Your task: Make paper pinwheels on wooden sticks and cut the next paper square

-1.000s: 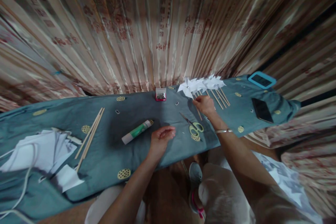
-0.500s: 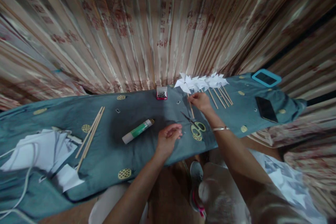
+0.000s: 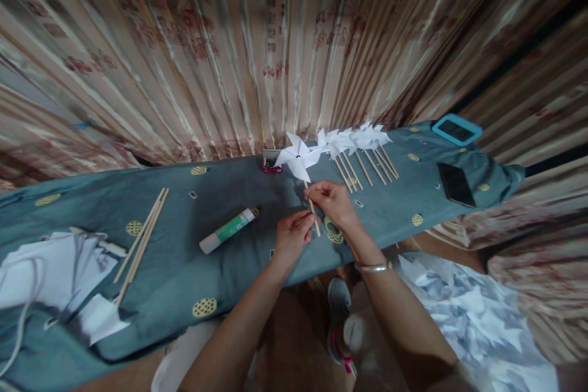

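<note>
Pleated pink-beige curtain behind; in front of it a long surface (image 3: 184,282) draped in blue-grey cloth with yellow round motifs.

White paper pinwheel on a thin wooden stick (image 3: 299,159): held above the surface near its middle, just in front of both hands. Paper head is at the far end, toward the curtain; the stick's long axis runs from the head down and toward the person, slightly to the right, with its lower end between the two hands.

Right hand (image 3: 334,202): fingers curled closed around the stick's lower half, the firmer grip of the two. Left hand (image 3: 292,234): fingertips pinched at the stick just below and left of the right hand; whether it truly grips or only touches cannot be told. Both hands meet on the stick, the right higher up toward the head.

Partly hidden beneath the hands: green-handled scissors (image 3: 331,231). Left of them, a green-and-white glue stick (image 3: 227,230) lies flat. Behind the pinwheel head, a small red box (image 3: 269,162). To the right, a row of finished white pinwheels (image 3: 356,141), sticks pointing toward the person. Farther left, loose wooden sticks (image 3: 140,244) and a pile of white paper sheets (image 3: 50,269). Far right: a black phone (image 3: 456,184) and a blue-framed device (image 3: 456,129).
</note>
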A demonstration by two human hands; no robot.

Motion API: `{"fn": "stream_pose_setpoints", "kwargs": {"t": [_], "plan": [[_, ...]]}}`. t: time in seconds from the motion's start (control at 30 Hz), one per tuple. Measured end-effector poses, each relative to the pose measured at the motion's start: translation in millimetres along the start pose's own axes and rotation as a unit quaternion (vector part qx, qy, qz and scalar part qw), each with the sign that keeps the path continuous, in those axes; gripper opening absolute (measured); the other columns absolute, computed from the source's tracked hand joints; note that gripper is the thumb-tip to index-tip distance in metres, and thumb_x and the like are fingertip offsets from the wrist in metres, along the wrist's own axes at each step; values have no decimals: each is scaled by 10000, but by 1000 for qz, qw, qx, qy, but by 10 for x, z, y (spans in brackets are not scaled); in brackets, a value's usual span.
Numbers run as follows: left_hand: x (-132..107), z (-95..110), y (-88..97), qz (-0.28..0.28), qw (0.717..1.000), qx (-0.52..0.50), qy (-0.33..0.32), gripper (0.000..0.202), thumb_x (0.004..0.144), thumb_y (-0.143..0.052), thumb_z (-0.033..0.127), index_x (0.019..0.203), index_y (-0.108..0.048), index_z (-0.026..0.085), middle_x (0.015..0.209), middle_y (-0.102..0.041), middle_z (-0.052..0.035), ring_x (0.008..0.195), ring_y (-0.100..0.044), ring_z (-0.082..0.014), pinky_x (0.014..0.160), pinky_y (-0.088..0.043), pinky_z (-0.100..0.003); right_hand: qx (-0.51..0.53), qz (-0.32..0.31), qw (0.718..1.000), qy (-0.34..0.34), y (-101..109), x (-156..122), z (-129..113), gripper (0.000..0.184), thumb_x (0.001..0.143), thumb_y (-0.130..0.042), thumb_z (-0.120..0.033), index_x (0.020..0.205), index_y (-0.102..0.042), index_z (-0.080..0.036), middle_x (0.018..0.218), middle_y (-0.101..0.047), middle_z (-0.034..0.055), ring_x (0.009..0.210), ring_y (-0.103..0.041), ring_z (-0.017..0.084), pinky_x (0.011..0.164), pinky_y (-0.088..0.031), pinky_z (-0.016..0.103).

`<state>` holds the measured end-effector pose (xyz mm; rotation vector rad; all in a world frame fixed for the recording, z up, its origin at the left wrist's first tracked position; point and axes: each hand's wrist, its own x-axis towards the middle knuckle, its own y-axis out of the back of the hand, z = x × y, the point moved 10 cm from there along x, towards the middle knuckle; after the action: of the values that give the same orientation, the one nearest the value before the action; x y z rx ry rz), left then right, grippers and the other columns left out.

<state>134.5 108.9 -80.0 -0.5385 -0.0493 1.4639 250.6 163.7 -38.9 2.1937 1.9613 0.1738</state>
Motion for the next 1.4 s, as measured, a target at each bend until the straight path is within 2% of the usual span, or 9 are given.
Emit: {"fn": "stream_pose_setpoints", "kwargs": {"t": [0.17,0.33,0.43,0.5,0.63,0.73,0.87,1.03,1.4], "plan": [[53,44,15,3,1000,-22,-13,322,606,-775,412,703,-703,113,647,-678,-30,375,-378,-23,394,-232,-196,78,-59,994,-50,-139,-126,16,357,575,-780,-500,656,-637,-183,496,-576,-45,388,-452,91,394,-372,240],[29,44,31,-5,1000,-3,-11,285,611,-775,393,668,-686,128,563,-620,11,378,-402,-40,394,-265,-202,78,-87,993,-34,-232,-161,5,402,577,-789,-547,632,-622,-185,494,-575,-43,414,-456,84,426,-351,228],[-4,55,81,-4,999,29,-14,287,630,-773,400,682,-697,128,504,-581,25,392,-424,-56,412,-299,-205,28,-70,997,7,-91,-75,-26,412,649,-726,-586,654,-648,-182,573,-633,-7,512,-522,113,513,-404,246],[-26,59,134,4,999,40,-12,307,622,-783,417,691,-696,131,485,-570,29,388,-427,-63,409,-307,-208,-71,0,997,40,199,25,-66,359,755,-654,-537,714,-680,-182,631,-670,16,570,-558,138,574,-421,264],[-74,56,219,4,998,57,-5,343,613,-796,452,673,-686,132,465,-554,29,385,-430,-69,406,-322,-209,-381,165,907,69,808,176,-166,200,870,-570,-291,932,-720,-175,913,-757,112,811,-657,226,729,-435,316],[-108,61,300,9,997,71,-3,357,603,-800,464,665,-685,131,473,-573,16,388,-444,-74,403,-330,-209,-507,162,845,49,928,298,-62,218,878,-578,-249,1006,-709,-132,1003,-746,180,917,-660,277,791,-436,340],[-128,73,406,26,996,80,3,381,570,-809,484,646,-687,132,464,-583,9,373,-438,-73,392,-321,-209,-567,139,812,25,917,385,73,216,901,-555,-251,994,-708,-130,998,-739,195,901,-664,285,771,-438,345],[-120,105,429,27,996,81,2,358,579,-799,476,630,-687,139,430,-550,22,372,-432,-73,394,-319,-204,-584,126,801,16,862,409,102,250,919,-505,-253,952,-721,-132,936,-741,214,854,-674,288,727,-444,347],[-109,94,441,35,997,67,8,378,564,-827,476,656,-690,136,540,-626,-8,388,-458,-74,388,-332,-207,-557,116,822,18,851,428,130,268,938,-481,-282,938,-718,-156,924,-739,200,848,-668,278,750,-438,353]]}}
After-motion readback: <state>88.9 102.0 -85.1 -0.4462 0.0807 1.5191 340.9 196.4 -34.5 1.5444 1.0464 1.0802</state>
